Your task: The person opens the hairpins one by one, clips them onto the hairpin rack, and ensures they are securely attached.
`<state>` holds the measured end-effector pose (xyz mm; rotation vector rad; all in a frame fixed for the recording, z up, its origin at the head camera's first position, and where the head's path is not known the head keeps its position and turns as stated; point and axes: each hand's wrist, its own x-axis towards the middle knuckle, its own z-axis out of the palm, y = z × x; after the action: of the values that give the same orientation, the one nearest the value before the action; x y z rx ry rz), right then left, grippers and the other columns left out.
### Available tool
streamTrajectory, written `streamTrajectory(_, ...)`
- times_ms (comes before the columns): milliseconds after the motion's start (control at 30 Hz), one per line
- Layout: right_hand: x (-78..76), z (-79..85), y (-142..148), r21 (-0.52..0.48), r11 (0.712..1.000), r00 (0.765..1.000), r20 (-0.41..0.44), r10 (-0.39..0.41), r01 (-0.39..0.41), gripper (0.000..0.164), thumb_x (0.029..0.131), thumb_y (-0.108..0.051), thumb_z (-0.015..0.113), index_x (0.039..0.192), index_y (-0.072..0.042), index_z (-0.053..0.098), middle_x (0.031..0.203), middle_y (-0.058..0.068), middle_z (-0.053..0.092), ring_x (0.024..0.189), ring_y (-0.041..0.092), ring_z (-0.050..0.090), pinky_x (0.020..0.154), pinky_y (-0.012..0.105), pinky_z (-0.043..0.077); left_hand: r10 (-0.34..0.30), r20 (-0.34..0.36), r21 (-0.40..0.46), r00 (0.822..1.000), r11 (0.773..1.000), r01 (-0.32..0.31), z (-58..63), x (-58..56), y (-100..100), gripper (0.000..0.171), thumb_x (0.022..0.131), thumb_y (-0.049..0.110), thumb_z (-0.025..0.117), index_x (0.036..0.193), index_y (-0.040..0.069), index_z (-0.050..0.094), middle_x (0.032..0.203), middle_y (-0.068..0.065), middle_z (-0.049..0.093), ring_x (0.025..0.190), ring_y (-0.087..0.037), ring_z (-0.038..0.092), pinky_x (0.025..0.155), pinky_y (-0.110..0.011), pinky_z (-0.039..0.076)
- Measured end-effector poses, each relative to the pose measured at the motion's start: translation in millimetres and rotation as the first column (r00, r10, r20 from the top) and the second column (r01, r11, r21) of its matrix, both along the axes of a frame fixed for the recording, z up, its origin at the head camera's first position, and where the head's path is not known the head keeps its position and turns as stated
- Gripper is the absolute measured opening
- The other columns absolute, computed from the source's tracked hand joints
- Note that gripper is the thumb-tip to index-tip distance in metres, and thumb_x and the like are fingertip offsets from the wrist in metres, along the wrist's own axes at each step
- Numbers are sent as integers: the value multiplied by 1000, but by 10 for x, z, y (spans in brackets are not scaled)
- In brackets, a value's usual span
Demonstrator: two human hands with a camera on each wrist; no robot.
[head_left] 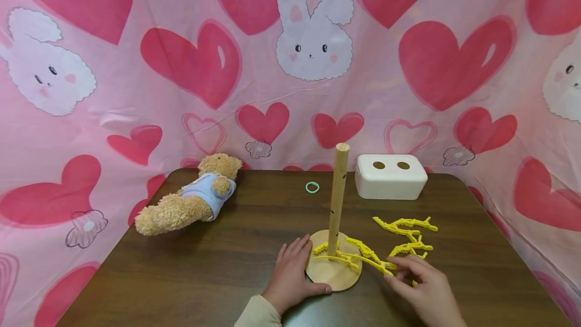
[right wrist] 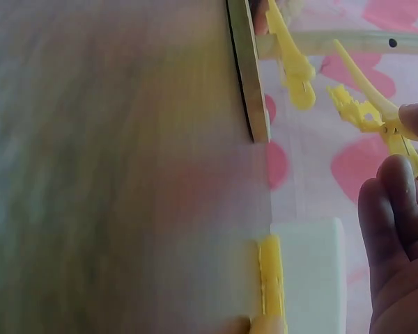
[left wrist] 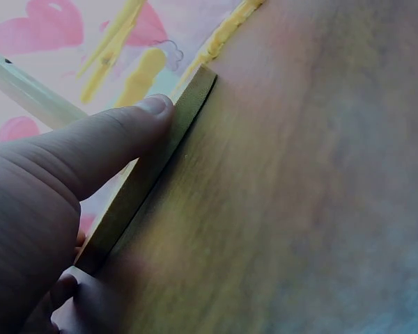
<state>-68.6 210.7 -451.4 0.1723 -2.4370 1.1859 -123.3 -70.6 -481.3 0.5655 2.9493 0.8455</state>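
At the near side of a dark worktop (head_left: 254,251), a person's right hand (head_left: 424,286) pinches a yellow branch-shaped piece (right wrist: 386,115) just right of a round wooden base (head_left: 336,281), its grip at one end, seemingly to keep the far end free. The left hand (head_left: 295,276), unclenched, spreads fingers and thumb along the base's rim, presumably to steady it. A second yellow piece (right wrist: 296,69) sits at the foot of the upright post (head_left: 338,196); whether it is attached cannot be told. More yellow pieces (head_left: 410,222) lie to the right, conveniently within reach. Farther back, a teddy bear (head_left: 199,196), a green ring (head_left: 312,192) and a white box (head_left: 390,188) appear set aside, before a pink heart-print cloth (head_left: 272,90).
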Motion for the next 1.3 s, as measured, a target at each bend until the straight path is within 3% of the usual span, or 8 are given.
streamTrajectory(333,-90,-16,-108,-32,997,997,15,76,-76,30,74,-2,87,97,-17,75,80,-10,62,68,4,60,60,22,55,0,-1,-2,1000,1000,0,18,7,-7,110,67,70,80,148,4,48,158,-9,40,144,-32,36,117,-58,22)
streamTrajectory(567,-142,-60,-182,-90,986,990,-35,139,-142,32,73,1,87,98,-14,76,80,-7,62,69,5,60,58,21,54,2,-2,-9,1000,1000,-2,20,14,-5,110,66,70,81,149,5,47,158,-8,39,145,-31,36,117,-57,22)
streamTrajectory(800,-191,-46,-254,-90,986,989,14,145,-143,28,74,-5,87,96,-17,76,79,-11,61,69,5,60,60,23,55,1,-18,-7,1000,1000,-1,-4,9,-9,109,66,68,82,149,5,48,158,-8,40,145,-31,36,117,-57,22)
streamTrajectory(1100,-288,-71,-306,-114,972,978,-5,207,-206,27,77,0,84,98,-14,76,81,-8,62,70,6,61,58,25,55,1,-8,-8,1000,1000,-1,-19,-11,7,110,66,69,82,149,6,47,158,-7,39,145,-31,36,118,-57,21)
streamTrajectory(1300,-333,-90,-330,-109,973,978,26,206,-202,28,76,1,84,97,-15,76,81,-8,62,69,6,61,58,25,55,2,-4,-8,1000,1000,-2,-27,-13,2,109,66,69,81,149,6,48,159,-7,39,145,-31,35,118,-58,21)
